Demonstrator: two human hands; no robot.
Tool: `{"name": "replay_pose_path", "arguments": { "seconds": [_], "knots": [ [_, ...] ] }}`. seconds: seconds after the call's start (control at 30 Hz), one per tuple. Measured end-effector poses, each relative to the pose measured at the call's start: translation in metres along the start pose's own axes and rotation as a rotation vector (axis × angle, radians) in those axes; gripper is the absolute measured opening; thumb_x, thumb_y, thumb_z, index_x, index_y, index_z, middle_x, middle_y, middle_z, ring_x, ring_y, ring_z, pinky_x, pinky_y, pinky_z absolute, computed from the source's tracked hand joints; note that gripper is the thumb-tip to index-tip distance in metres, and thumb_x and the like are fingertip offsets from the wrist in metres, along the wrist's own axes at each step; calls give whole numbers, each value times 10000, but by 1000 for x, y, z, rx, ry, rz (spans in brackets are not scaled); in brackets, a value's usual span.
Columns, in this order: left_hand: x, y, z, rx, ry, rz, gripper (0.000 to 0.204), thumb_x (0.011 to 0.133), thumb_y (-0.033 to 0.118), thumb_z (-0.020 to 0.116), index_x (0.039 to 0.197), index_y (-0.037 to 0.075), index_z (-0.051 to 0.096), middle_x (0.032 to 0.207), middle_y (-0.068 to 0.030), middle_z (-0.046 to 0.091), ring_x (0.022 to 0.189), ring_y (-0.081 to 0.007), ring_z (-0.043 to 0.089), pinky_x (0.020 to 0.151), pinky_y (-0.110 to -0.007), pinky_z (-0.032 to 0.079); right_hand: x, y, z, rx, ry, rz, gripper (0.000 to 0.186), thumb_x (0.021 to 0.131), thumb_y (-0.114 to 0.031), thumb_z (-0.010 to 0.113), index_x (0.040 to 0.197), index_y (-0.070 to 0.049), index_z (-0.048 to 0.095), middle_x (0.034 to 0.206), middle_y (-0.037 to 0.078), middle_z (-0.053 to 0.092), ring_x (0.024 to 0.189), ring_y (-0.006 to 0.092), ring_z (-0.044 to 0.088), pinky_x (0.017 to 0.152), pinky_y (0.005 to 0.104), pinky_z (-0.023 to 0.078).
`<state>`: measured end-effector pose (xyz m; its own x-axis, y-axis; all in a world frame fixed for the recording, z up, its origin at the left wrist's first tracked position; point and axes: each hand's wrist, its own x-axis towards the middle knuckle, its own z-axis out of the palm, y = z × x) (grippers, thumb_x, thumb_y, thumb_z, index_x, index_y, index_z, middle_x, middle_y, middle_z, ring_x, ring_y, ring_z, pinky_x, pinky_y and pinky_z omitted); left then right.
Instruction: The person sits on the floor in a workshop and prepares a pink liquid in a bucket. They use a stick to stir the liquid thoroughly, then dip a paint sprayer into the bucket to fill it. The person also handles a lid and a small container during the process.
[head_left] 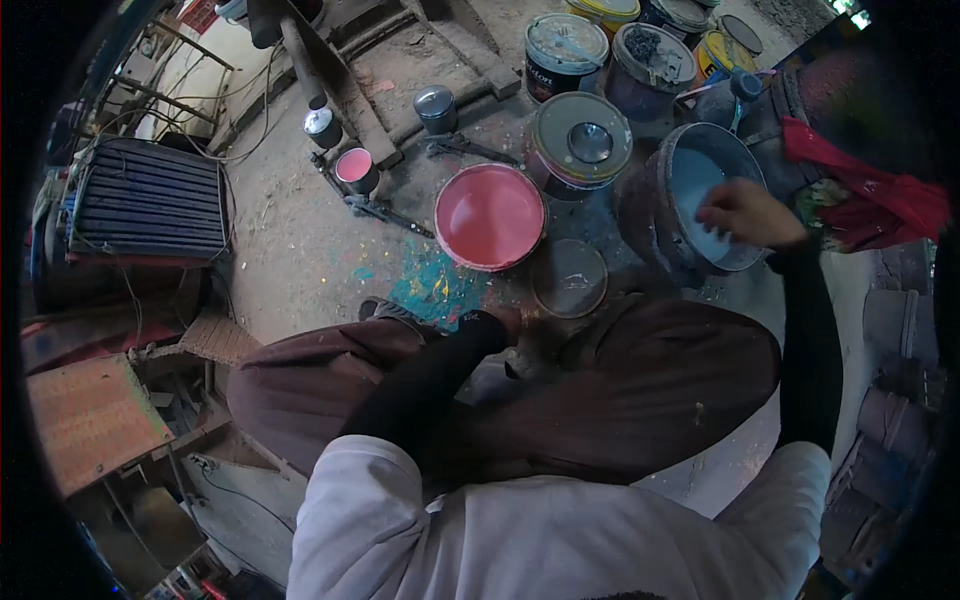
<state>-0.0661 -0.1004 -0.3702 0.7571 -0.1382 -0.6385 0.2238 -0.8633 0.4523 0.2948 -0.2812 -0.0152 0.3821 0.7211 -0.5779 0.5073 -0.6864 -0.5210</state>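
Note:
My right hand (755, 213) is over a large bucket (752, 160) of pale blue-grey liquid (697, 185), near its right rim. Its fingers are curled together, and whatever they may hold is too small or hidden to name. My left hand (510, 325) is low between my knees, blurred and partly hidden by its black sleeve, so its fingers cannot be made out. Just beyond it is a round grey lid-like disc (570, 280) on the floor. A round tub of pink paint (490, 217) stands open ahead of my left hand.
A lidded paint bucket (578, 140) stands behind the pink tub, with several more buckets (566, 55) beyond. Small cans (436, 108) and a small pink-paint can (357, 170) are farther left. A red cloth (870, 180) hangs at right; a slatted metal unit (150, 198) stands left.

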Motion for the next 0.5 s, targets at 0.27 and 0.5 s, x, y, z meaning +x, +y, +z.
{"name": "replay_pose_path", "arguments": {
  "seconds": [0.27, 0.5],
  "knots": [
    [-61, 13, -63, -129, -99, -193, 404, 823, 395, 647, 922, 13, 730, 965, -212, 707, 934, -372, 683, 822, -477, 539, 199, 98, 250, -808, -241, -456, 290, 809, -203, 612, 1013, -14, 696, 996, 185, 701, 901, 323, 695, 772, 451, 567],
    [-70, -26, 2, -172, -134, -192, 416, 826, 377, 642, 978, -1, 724, 1010, -233, 693, 977, -387, 667, 858, -472, 524, 204, 73, 298, -570, 147, 13, 281, 849, -298, 607, 1028, -99, 695, 1054, 200, 683, 981, 385, 665, 838, 496, 535]
  ]
}}
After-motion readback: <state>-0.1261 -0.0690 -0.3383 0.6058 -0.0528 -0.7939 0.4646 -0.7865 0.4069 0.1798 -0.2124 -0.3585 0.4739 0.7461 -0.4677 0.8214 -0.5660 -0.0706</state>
